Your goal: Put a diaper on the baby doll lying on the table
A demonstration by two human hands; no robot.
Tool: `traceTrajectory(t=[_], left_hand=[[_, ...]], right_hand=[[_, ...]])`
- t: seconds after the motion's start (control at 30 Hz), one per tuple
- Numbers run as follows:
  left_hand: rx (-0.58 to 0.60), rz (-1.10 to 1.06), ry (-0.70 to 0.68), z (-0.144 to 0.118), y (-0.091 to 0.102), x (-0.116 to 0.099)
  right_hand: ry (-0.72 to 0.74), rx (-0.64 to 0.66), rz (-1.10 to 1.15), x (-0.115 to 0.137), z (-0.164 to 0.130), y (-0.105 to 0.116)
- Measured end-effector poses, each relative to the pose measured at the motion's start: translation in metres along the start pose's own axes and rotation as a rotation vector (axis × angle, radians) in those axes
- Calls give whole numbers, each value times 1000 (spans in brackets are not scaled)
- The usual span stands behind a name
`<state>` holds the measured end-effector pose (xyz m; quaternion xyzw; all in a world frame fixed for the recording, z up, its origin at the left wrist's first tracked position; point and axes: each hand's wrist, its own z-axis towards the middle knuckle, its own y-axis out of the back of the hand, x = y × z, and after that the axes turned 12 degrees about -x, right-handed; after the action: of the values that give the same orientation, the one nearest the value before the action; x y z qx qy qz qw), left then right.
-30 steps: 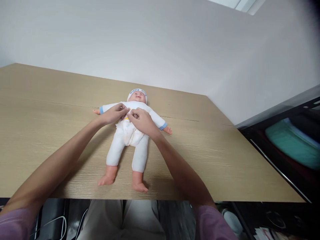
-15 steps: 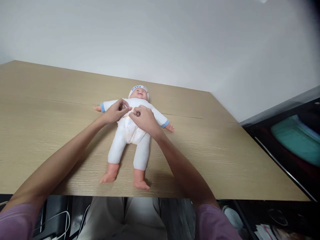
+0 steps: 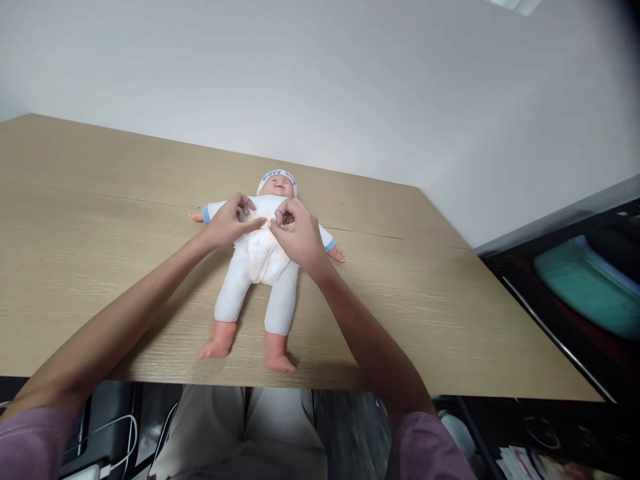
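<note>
A baby doll [image 3: 280, 313] in a white suit with blue cuffs and a lettered white headband lies face up, its feet towards me. Around its hips and belly is a white diaper [image 3: 263, 257] with faint coloured prints. My left hand [image 3: 231, 221] rests at the left of the diaper's waist; its thumb lies flat along the front, apart from the bent fingers. At the right of the waist, my right hand [image 3: 301, 237] has curled fingers, with thumb and forefinger pinched on the diaper's upper edge. That hand covers part of the doll's chest and arm.
The doll lies on a wooden table [image 3: 125, 253] with a thin seam across it, against a pale wall [image 3: 300, 80]. To the right stands a dark unit holding a teal item [image 3: 583, 283]. A white cable [image 3: 133, 433] and papers [image 3: 525, 461] show below the table's front edge.
My right hand has shifted a little right and up, away from my left thumb, uncovering more of the diaper's front. My left thumb has straightened across the waist. The view has tilted slightly.
</note>
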<state>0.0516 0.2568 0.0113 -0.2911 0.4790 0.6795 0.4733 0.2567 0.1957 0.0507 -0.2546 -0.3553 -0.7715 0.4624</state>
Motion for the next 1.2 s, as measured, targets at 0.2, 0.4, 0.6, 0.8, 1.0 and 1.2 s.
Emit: traceTrajectory(t=[0.2, 0.4, 0.6, 0.8, 1.0, 1.2], left_hand=[[-139, 180, -268, -65, 11, -46], [173, 449, -254, -136, 23, -57], [88, 426, -165, -135, 19, -28], [66, 349, -107, -127, 7, -21], [120, 404, -189, -116, 9, -20], [42, 297, -79, -114, 4, -12]], right_hand=[[91, 240, 147, 42, -79, 34], [100, 473, -105, 17, -140, 57], [8, 290, -446, -7, -130, 55], [11, 241, -563, -5, -126, 35], [48, 247, -556, -9, -119, 23], [34, 216, -499, -16, -115, 21]])
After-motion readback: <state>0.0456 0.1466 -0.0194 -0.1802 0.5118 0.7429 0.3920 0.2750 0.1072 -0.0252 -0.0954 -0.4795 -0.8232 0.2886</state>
